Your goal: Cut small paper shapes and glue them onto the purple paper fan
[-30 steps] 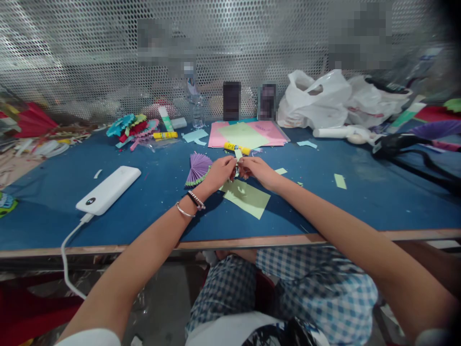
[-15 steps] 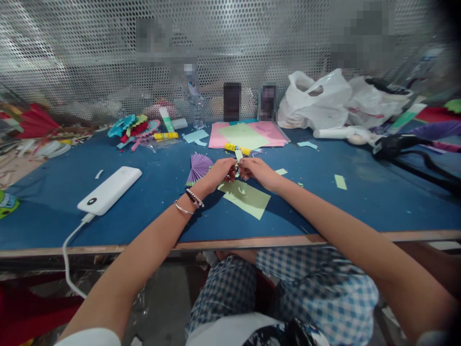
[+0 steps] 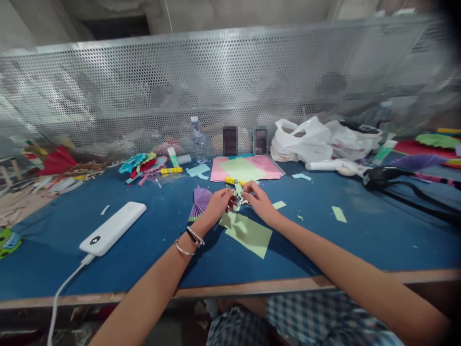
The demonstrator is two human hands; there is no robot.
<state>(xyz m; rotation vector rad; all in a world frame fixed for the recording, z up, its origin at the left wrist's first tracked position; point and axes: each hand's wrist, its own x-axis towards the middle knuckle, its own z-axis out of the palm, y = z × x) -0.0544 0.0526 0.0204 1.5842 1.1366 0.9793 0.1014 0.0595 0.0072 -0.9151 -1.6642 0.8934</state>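
Observation:
Above the middle of the table, my left hand (image 3: 220, 205) is closed, pinching a small light green paper piece (image 3: 238, 190). My right hand (image 3: 260, 203) faces it, fingers curled close to the same paper. Something small and pale shows at its fingertips, too unclear to name. Below both hands lies a larger light green paper sheet (image 3: 252, 235). A pleated purple paper fan (image 3: 200, 202) with green edging rests just left of my left hand. Behind the hands lies a yellow glue stick (image 3: 232, 180), partly hidden.
Pink and green paper sheets (image 3: 216, 170) are stacked at the back. A white power bank (image 3: 113, 229) with a cable lies left. White plastic bags (image 3: 306, 142) and a black strap (image 3: 414, 192) are on the right. A water bottle (image 3: 200, 144) stands by the perforated metal panel (image 3: 118, 81).
The view has tilted up, so the table sits lower in the picture. My hands have parted slightly, and more of the small green paper shows between them.

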